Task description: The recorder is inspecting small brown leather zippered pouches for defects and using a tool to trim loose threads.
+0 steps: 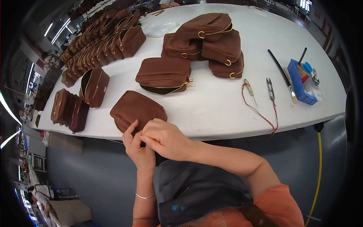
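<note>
A brown pouch (139,109) lies near the table's front edge, its zipper side towards me. My left hand (139,149) is raised in front of its near edge, fingers bent upward and its thumb largely hidden. My right hand (167,139) crosses over from the right, with thumb and forefinger pinched together against the left fingers. Whether something small sits between the two hands cannot be made out. Beyond them rests another brown pouch (164,72), its gold zipper partly open and its pull at the right end.
Stacked brown bags (221,46) stand farther back, with rows of similar bags (113,42) at left. Three upright pouches (95,88) stand near left. On the right lie an awl (249,88), corded thread snips (270,89), a brush (280,69) and a blue bin (297,85).
</note>
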Action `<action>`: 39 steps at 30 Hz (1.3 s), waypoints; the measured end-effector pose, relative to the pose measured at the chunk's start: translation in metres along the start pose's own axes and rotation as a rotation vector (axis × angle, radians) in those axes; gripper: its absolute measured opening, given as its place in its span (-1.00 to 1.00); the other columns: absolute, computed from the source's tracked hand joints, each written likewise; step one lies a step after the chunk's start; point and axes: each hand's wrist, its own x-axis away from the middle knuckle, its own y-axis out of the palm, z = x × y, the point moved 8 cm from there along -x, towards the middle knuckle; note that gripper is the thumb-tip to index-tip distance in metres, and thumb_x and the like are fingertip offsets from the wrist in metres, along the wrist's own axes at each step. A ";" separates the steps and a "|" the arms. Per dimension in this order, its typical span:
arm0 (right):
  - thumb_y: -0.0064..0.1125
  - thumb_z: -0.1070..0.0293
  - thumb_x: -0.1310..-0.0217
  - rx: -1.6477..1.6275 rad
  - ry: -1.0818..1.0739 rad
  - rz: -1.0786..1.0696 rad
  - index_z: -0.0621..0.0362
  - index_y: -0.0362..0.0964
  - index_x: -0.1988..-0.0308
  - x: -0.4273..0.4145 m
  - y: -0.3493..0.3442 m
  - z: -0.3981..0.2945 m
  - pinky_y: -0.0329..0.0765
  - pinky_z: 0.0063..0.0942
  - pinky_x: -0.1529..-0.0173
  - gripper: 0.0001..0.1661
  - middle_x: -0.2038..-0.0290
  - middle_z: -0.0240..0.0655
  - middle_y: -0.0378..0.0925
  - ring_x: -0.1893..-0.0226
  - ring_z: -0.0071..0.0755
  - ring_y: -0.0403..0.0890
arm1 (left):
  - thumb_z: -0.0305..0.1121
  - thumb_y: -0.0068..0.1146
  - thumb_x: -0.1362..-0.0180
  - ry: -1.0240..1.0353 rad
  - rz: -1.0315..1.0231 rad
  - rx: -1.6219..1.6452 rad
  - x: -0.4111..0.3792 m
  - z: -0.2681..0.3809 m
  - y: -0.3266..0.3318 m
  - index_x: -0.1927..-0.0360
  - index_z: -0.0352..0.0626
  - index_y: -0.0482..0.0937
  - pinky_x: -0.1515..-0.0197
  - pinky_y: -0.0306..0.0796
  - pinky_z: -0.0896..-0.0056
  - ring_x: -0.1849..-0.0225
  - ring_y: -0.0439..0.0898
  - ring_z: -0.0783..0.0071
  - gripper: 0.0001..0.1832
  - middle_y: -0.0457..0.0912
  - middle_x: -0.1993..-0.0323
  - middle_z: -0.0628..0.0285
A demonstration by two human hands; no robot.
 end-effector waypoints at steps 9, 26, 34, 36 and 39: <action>0.16 0.50 -0.24 0.245 0.256 0.237 0.21 0.51 0.14 0.032 -0.103 0.018 0.58 -0.33 0.15 -0.84 0.05 -0.13 0.48 0.11 -0.14 0.59 | -0.45 0.33 -0.11 -0.109 -0.003 0.046 0.008 -0.014 -0.021 0.36 -0.22 0.69 -0.15 0.36 0.28 -0.09 0.51 0.24 -0.93 0.59 -0.06 0.08; 0.24 0.48 -0.17 0.313 0.279 0.100 0.25 0.50 0.08 0.040 -0.062 0.005 0.50 -0.32 -0.01 -0.72 0.06 -0.16 0.53 0.03 -0.19 0.54 | -0.22 0.01 -0.41 -0.899 0.129 1.009 0.030 -0.091 -0.030 -0.17 -0.26 0.49 0.06 0.40 0.52 0.12 0.53 0.62 -0.61 0.60 0.12 0.35; 0.41 0.41 -0.01 0.476 -0.016 -0.017 0.16 0.35 -0.17 0.006 0.017 -0.027 0.34 -0.09 -0.24 -0.30 -0.20 -0.12 0.33 -0.17 0.08 0.38 | -0.17 -0.10 -0.45 -0.792 -0.117 0.998 0.024 -0.067 -0.020 -0.14 -0.24 0.53 -0.06 0.35 0.51 0.00 0.53 0.56 -0.60 0.63 0.04 0.30; 0.41 0.39 -0.03 0.537 -0.064 0.006 0.15 0.37 -0.18 0.004 0.026 -0.019 0.36 -0.05 -0.24 -0.31 -0.17 -0.11 0.40 -0.17 0.06 0.42 | -0.17 -0.13 -0.47 -0.637 -0.194 0.924 0.018 -0.045 -0.020 -0.27 -0.25 0.42 -0.08 0.36 0.51 -0.09 0.53 0.54 -0.55 0.60 -0.06 0.28; 0.36 0.42 -0.10 0.499 0.007 0.121 0.18 0.46 -0.10 -0.004 0.011 0.003 0.48 -0.13 -0.10 -0.47 0.00 -0.10 0.56 0.00 -0.05 0.57 | -0.27 0.00 -0.41 -0.424 -0.244 0.750 0.011 -0.027 -0.020 -0.33 -0.27 0.35 -0.15 0.40 0.40 -0.09 0.56 0.41 -0.51 0.55 -0.14 0.20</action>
